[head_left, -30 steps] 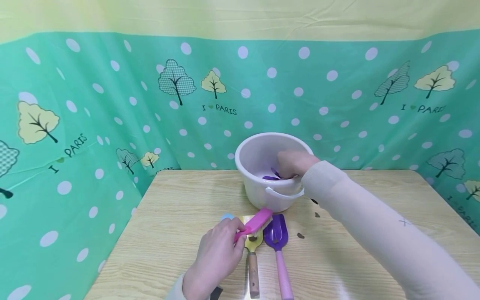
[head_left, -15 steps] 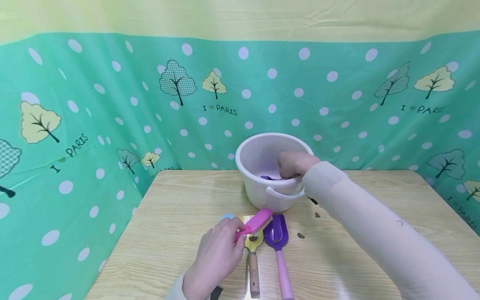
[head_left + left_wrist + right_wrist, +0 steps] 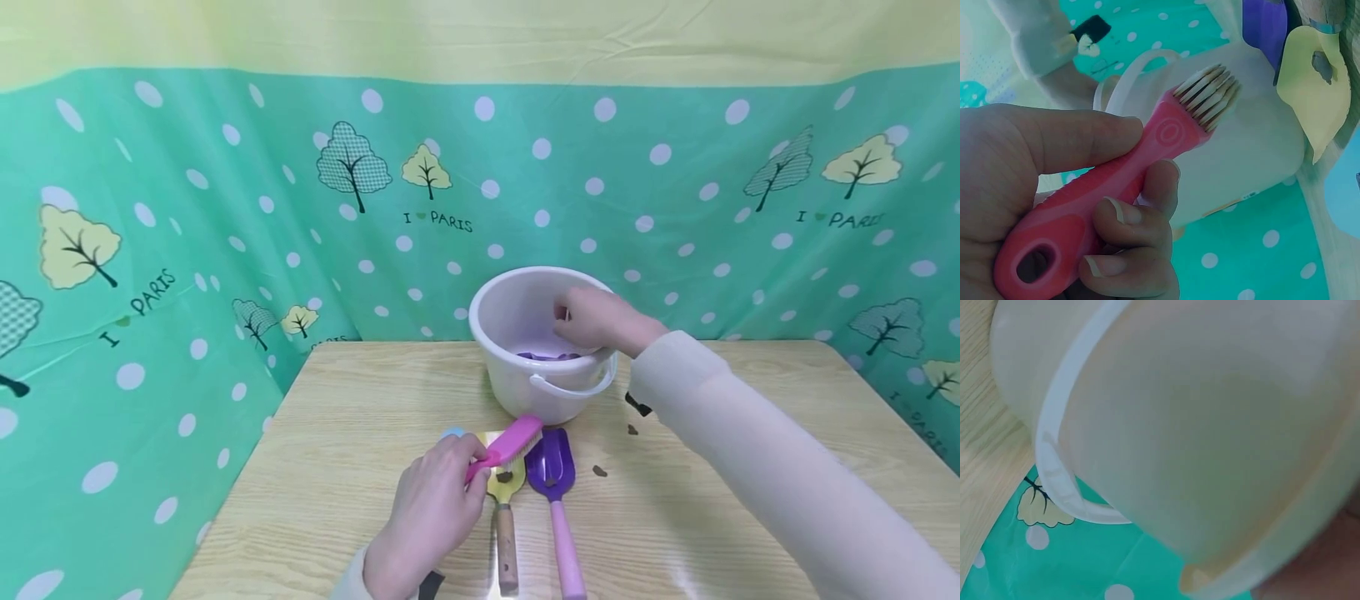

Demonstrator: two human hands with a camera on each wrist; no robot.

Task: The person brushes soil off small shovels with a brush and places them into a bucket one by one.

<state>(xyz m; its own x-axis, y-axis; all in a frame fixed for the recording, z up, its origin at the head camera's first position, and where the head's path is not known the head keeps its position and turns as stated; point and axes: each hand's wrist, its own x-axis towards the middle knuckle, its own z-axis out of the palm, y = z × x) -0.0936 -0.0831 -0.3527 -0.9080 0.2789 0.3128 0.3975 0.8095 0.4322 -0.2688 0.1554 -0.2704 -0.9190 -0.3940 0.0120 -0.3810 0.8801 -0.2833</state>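
My left hand (image 3: pixel 431 508) grips a pink brush (image 3: pixel 517 440) with pale bristles, holding it low over the yellow trowel (image 3: pixel 517 483). In the left wrist view the brush's handle (image 3: pixel 1104 194) lies between thumb and curled fingers. Beside the trowel rests a purple scoop (image 3: pixel 551 467) with a pink handle. My right hand (image 3: pixel 603 319) reaches over the near right rim of a white bucket (image 3: pixel 540 400), fingers loosely curled, with nothing seen between them. Purple objects (image 3: pixel 547 357) lie below it inside the bucket, partly hidden by the rim.
Small brown bits (image 3: pixel 600 471) lie on the wooden table (image 3: pixel 360 450) right of the scoop, and one sits on the trowel. A light blue item (image 3: pixel 1344 181) shows beside the trowel. A green dotted curtain (image 3: pixel 420 283) hangs behind the table.
My right hand has risen and drawn back slightly to the right in the bucket. A purple object that stood tilted at its fingers now lies lower. My left hand and brush stay put.
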